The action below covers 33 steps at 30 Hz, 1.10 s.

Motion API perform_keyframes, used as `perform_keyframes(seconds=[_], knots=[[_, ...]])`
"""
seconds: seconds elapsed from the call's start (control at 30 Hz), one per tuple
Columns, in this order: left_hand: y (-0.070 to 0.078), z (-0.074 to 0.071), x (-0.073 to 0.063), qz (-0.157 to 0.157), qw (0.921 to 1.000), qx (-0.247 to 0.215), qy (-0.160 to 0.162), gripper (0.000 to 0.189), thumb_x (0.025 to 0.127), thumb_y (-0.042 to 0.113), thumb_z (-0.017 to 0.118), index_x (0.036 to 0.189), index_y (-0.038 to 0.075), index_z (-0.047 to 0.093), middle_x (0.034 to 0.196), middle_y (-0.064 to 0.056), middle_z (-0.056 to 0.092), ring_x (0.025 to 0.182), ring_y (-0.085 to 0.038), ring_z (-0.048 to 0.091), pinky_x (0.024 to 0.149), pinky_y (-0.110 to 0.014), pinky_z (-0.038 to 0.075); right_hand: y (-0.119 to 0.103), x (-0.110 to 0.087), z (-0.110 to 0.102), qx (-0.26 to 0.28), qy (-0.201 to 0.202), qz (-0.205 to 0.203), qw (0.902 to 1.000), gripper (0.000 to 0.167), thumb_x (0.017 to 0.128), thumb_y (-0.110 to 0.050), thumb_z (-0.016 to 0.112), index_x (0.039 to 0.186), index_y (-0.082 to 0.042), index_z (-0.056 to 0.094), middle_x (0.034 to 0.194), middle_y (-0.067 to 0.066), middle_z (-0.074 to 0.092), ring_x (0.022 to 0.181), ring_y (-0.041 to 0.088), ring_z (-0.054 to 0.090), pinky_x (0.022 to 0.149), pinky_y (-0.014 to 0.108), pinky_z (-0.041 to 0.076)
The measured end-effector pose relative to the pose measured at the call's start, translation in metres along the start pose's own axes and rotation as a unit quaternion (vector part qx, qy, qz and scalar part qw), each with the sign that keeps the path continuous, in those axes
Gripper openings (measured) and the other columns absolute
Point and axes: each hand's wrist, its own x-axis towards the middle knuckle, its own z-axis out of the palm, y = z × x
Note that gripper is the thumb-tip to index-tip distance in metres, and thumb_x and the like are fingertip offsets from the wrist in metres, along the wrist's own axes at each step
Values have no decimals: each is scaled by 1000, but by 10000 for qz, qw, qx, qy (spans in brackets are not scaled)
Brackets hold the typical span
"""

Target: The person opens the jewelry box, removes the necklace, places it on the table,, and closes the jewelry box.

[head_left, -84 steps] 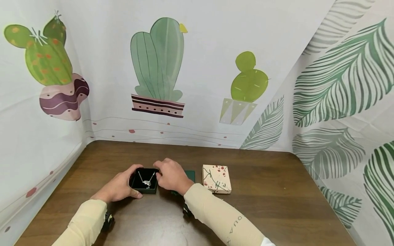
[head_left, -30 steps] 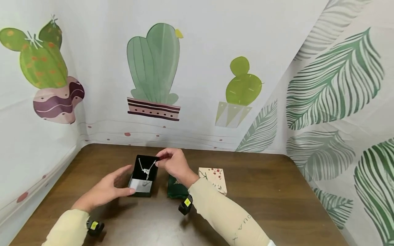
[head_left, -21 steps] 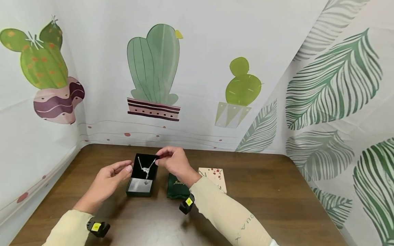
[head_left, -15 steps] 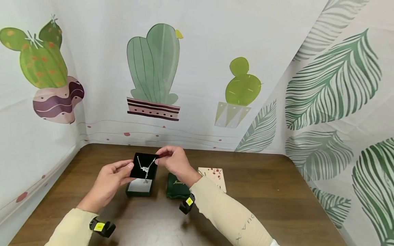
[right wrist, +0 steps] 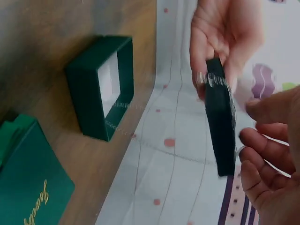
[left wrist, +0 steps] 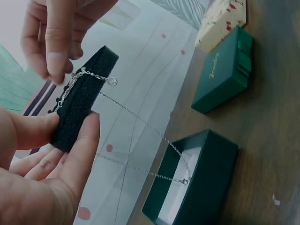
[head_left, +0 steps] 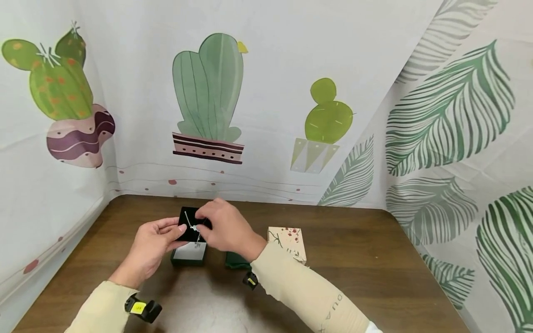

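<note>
My left hand (head_left: pixel 151 243) pinches a black foam pad (left wrist: pixel 82 105) by its edge, thumb on the front face and fingers behind. A silver necklace (left wrist: pixel 70 86) with a pendant lies across the pad, and its chain hangs in a loop from the back. My right hand (head_left: pixel 226 226) is held over the pad's face, thumb and fingers bent but apart, fingertips close to the pendant. Below the pad, an open dark green box base (head_left: pixel 188 261) with a pale inside stands on the table; the chain's loop overlaps it in the left wrist view.
Right of the box base lies its green lid (left wrist: pixel 225 65), gold lettering on top, partly hidden by my right arm in the head view. Beyond it is a cream flower-patterned box (head_left: pixel 287 238). A printed cloth (head_left: pixel 266 115) hangs behind the brown table (head_left: pixel 354 268).
The foam pad has come up out of the box base. My left hand has moved from the box to grip the pad; my right hand has let go of its corner and moved over the pendant.
</note>
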Motion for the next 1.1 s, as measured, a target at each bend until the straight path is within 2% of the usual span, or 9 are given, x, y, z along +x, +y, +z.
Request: perform_keyframes(seconds=[0.07,0.17,0.23,0.33,0.5,0.57,0.83,1.1], knots=[[0,0,-1,-24,9999,-126,9,56,102,6,64,146,-20,40,105,4,75,93,-2,74,82,-28,63,-6,0,1,-475,-131,-327,9982,15,96,-23,75,108,-15,77,107,-3,77,102,13,66,91,22,53],[0,1,-2,-9,9997,-253,8,56,102,4,65,146,-19,40,102,9,75,93,-3,74,81,-27,63,-12,1,2,-1047,-147,-588,9927,8,94,-22,76,100,-17,76,99,-6,76,96,12,66,89,22,52],[0,1,-2,20,9995,-301,17,55,101,4,66,145,-19,42,99,11,76,93,-3,75,81,-27,63,-13,1,2,-1382,-85,-747,9875,2,93,-19,74,95,-19,75,93,-7,75,91,11,66,86,22,53],[0,0,-1,81,9995,-320,-20,53,100,5,67,143,-18,45,97,12,77,94,-3,75,81,-27,63,-14,1,3,-1815,83,-1023,9780,5,91,-15,71,91,-19,74,87,-7,75,84,10,67,82,21,56],[-1,-2,-2,142,9995,-283,-9,53,100,6,69,141,-18,47,97,12,77,93,-3,75,80,-27,63,-13,1,8,-2243,360,-1360,9643,9,88,-14,69,95,-18,72,87,-6,74,81,9,69,80,21,58],[-1,-2,-2,148,9996,-231,33,53,100,6,69,142,-18,47,96,13,77,93,-3,75,80,-27,63,-13,1,10,-2207,374,-1364,9650,11,88,-13,70,98,-17,72,89,-6,74,82,9,68,81,20,57],[-1,-1,-4,137,9996,151,206,51,100,6,68,140,-19,49,96,9,76,91,-4,75,80,-26,63,-6,8,6,-1350,297,-1041,9849,12,94,-13,72,106,-16,74,99,-5,75,92,11,69,88,21,57],[0,2,-5,7,9990,325,301,47,100,4,67,138,-18,51,98,5,75,90,-2,74,80,-28,63,-1,17,-3,-319,318,-834,9955,13,97,-3,66,107,-10,72,98,0,75,80,9,69,74,20,58]])
